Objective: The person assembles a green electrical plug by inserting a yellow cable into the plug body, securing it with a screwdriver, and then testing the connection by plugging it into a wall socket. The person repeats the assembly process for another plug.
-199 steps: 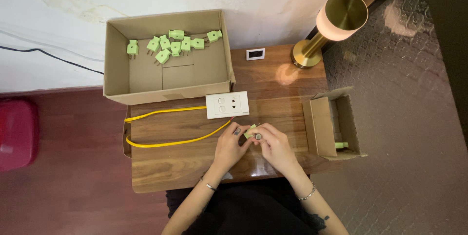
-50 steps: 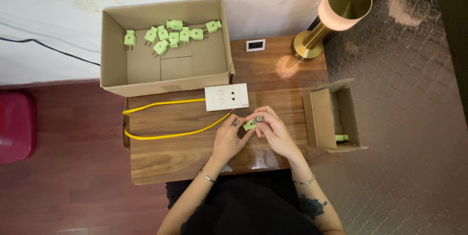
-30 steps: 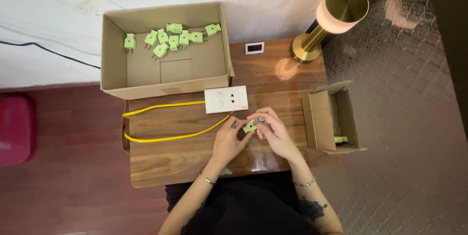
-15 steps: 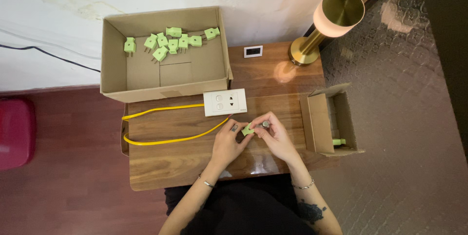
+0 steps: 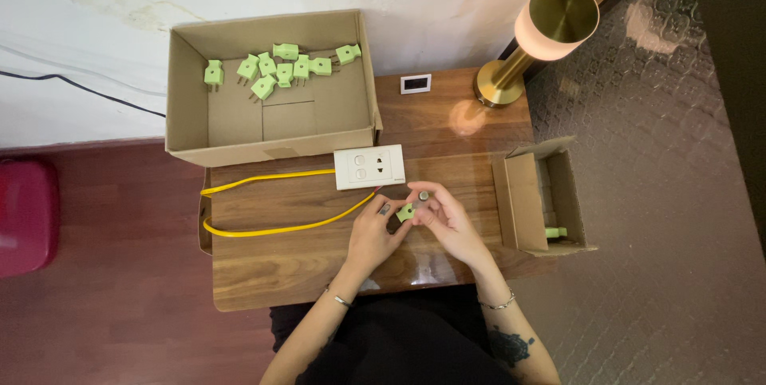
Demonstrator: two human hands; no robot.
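My left hand [image 5: 373,233] and my right hand [image 5: 447,221] meet over the wooden table [image 5: 271,273], both pinching one small green plug adapter [image 5: 405,212]. A small grey piece [image 5: 422,195] shows at my right fingertips. Just beyond them lies a white socket plate [image 5: 369,166] with a yellow cable [image 5: 271,229] looping off to the left. A large open cardboard box [image 5: 191,126] at the back holds several more green plug adapters [image 5: 275,68].
A small open cardboard box [image 5: 523,201] stands at the table's right edge with a green piece [image 5: 554,232] inside. A brass lamp [image 5: 550,22] glows at the back right, near a small white rectangular device [image 5: 416,83]. A red object [image 5: 24,213] sits on the floor at left.
Both hands have stayed together on the green adapter, shifting only slightly in front of the socket plate. The boxes, cable and lamp are as before.
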